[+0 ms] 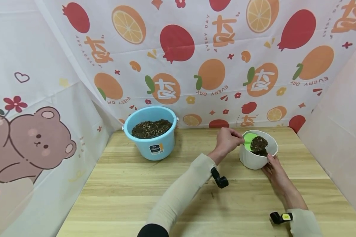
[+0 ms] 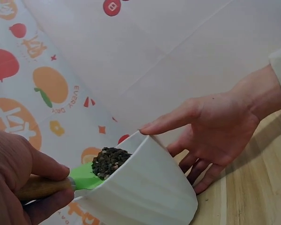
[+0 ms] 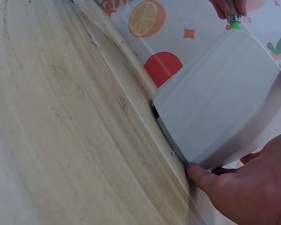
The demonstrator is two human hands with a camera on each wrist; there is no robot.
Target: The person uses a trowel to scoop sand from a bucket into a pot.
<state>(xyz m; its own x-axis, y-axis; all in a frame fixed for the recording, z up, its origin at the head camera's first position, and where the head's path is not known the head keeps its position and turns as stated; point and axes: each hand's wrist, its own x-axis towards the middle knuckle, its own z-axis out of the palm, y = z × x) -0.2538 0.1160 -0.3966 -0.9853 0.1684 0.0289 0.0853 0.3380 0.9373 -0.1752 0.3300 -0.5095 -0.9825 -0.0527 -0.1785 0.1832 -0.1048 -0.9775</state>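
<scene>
Head view shows the left hand (image 1: 226, 140) gripping a green trowel (image 1: 249, 141) by its wooden handle (image 2: 40, 187), the blade loaded with soil (image 1: 258, 144) and resting over the rim of a white pot (image 1: 256, 158) at about 2 o'clock on the wooden table (image 1: 166, 197). The right hand (image 1: 277, 174) steadies the pot from 5 o'clock, fingers spread flat against its ribbed wall, thumb on the rim. The pot looks light and rigid, likely to tip or slide if knocked, so it is best held low on the wall. The loose soil will spill easily. A blue bucket (image 1: 152, 144) of soil stands at 10 o'clock.
</scene>
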